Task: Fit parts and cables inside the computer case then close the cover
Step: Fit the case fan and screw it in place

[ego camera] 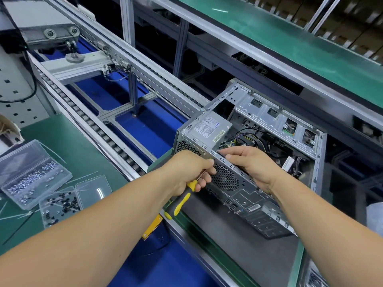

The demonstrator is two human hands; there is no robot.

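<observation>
Hands at the computer case (pixel 238 183) — left (pixel 190 170) grips a screwdriver (pixel 182 200), right (pixel 252 162) pinches the rim.

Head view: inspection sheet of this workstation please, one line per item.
Surface: green bench mat at left; dark grey pallet under the case.
Job's things: open grey metal computer case, side cover off, silver power supply in its near corner.
Clutter: clear plastic box of silver screws, clear tray of black screws, white cable ties.
Grippers: left hand grips a yellow and black screwdriver; right hand rests on the case's top edge by the power supply.
Cables: loose black and yellow wires inside the case.
Surroundings: roller conveyor, blue floor, aluminium frame.
</observation>
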